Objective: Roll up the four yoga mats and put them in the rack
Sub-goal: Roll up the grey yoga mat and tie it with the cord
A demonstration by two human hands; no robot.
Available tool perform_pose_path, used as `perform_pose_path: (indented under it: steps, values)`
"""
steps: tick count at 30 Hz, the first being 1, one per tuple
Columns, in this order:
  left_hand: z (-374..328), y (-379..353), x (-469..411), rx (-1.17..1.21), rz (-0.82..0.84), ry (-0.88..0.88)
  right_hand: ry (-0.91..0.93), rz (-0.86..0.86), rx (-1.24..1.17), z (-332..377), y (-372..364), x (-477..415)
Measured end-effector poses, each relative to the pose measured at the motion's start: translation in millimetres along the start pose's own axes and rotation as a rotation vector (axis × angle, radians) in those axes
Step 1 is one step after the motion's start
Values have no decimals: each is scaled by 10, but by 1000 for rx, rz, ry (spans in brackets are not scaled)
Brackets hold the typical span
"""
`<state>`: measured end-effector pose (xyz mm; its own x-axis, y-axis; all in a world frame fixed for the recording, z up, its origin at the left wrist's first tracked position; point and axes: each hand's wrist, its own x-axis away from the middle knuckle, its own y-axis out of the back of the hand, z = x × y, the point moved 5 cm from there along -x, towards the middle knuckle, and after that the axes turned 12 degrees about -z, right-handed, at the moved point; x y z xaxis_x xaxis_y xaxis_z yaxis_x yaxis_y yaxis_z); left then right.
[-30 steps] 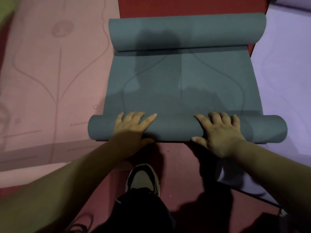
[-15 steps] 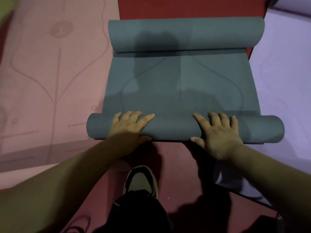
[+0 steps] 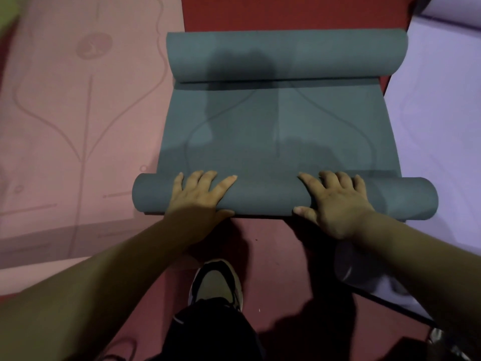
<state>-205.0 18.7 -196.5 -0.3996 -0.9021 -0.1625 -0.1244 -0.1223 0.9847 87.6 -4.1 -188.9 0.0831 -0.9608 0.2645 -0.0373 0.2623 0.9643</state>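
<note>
A grey-green yoga mat [image 3: 281,136] lies on the red floor, curled into a roll at both ends. The near roll [image 3: 268,198] runs left to right in front of me, and the far roll [image 3: 286,54] sits at the mat's other end. My left hand [image 3: 197,194] presses flat on the left part of the near roll with spread fingers. Over the right part my right hand [image 3: 335,201] lies the same way, thumb down the near side. A pink mat [image 3: 78,113] lies flat to the left, a lilac mat [image 3: 437,113] to the right.
Red carpet [image 3: 273,243] shows between me and the roll. My shoe [image 3: 216,280] stands on it just below my hands. A curled lilac mat end [image 3: 346,264] lies under my right forearm. The rack is not in view.
The near roll has crept slightly away from me under both hands, and the flat stretch between the two rolls is a little shorter.
</note>
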Motion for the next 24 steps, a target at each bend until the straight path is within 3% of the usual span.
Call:
perform_pose_path:
  steps: [8, 14, 24]
  values:
    - [26, 23, -92, 22, 142, 51, -6, -43, 2, -27, -12, -35]
    - [-79, 1, 55, -73, -36, -2, 9, 7, -10, -37, 20, -88]
    - [85, -17, -192, 4, 137, 42, -27, -88, -6, -36, -22, -59]
